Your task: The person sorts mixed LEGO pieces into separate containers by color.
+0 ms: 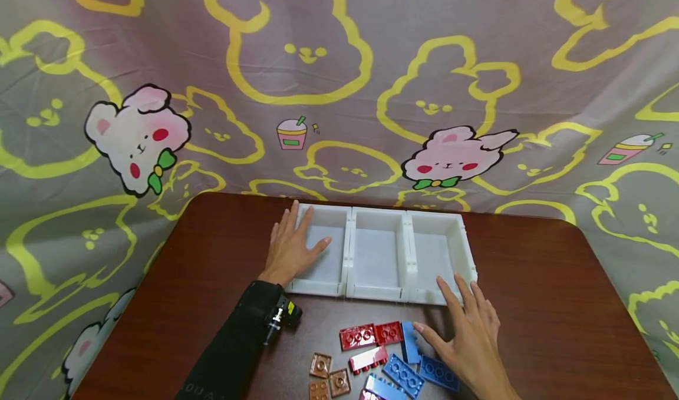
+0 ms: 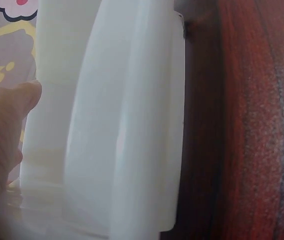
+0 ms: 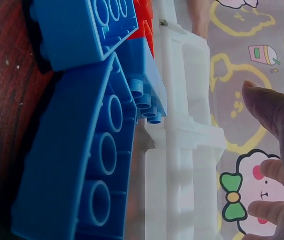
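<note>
Three white bins point(image 1: 375, 258) stand joined in a row, with only their pale floors showing inside. My left hand point(image 1: 292, 247) is at the left bin's outer side, fingers spread and thumb over the bin. In the left wrist view, that thumb point(image 2: 17, 102) shows beside the white wall point(image 2: 137, 120). My right hand point(image 1: 472, 329) reaches toward the right bin's front corner with its fingers apart, holding nothing. Blue bricks point(image 1: 438, 372) lie just left of it, and the right wrist view shows a hollow blue brick point(image 3: 72, 155) up close.
Red bricks point(image 1: 358, 337) and square brown bricks point(image 1: 320, 364) lie loose in front of the bins on the dark wooden table point(image 1: 551, 306). Behind the table hangs a grey cloth point(image 1: 339, 123) printed with cartoon animals.
</note>
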A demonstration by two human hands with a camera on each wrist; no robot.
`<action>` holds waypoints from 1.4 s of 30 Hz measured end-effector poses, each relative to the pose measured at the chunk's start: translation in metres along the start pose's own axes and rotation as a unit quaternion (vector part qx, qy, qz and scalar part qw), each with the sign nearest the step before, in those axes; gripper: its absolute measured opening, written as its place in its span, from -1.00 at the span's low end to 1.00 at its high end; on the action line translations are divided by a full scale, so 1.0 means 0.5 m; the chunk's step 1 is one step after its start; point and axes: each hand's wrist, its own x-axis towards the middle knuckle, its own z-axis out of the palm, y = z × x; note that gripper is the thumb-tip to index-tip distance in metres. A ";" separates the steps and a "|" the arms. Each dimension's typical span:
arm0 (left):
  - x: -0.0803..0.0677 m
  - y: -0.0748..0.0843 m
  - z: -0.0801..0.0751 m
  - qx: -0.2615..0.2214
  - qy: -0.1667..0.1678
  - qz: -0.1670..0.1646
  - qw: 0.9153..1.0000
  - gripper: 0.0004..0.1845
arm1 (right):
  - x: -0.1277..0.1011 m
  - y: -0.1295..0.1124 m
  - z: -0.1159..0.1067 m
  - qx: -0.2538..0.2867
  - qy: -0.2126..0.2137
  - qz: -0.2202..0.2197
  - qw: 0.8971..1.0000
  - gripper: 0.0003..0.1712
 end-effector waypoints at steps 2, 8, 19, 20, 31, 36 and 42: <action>-0.001 0.000 0.000 -0.002 0.004 0.003 1.000 -0.09 | -0.002 0.000 -0.001 0.000 0.000 0.001 1.000 0.06; -0.003 0.000 0.002 -0.003 0.014 0.008 1.000 -0.09 | -0.007 0.000 -0.002 0.003 0.005 0.001 1.000 0.07; -0.004 0.002 0.002 -0.003 0.015 0.004 1.000 -0.09 | -0.013 0.003 -0.004 0.005 0.012 -0.008 1.000 0.06; -0.004 0.003 0.002 -0.002 0.013 0.003 1.000 -0.10 | -0.014 0.002 -0.004 0.006 0.010 -0.006 1.000 0.05; -0.002 0.008 0.001 0.002 0.009 0.002 1.000 -0.10 | -0.014 -0.040 -0.004 0.031 0.005 -0.034 0.999 0.04; -0.002 0.006 0.001 0.003 0.005 0.000 1.000 -0.10 | -0.010 -0.067 0.005 0.028 -0.011 -0.041 0.999 0.05; 0.000 0.003 0.001 0.000 0.008 -0.001 1.000 -0.09 | 0.001 -0.122 0.024 0.044 -0.008 -0.083 0.996 0.02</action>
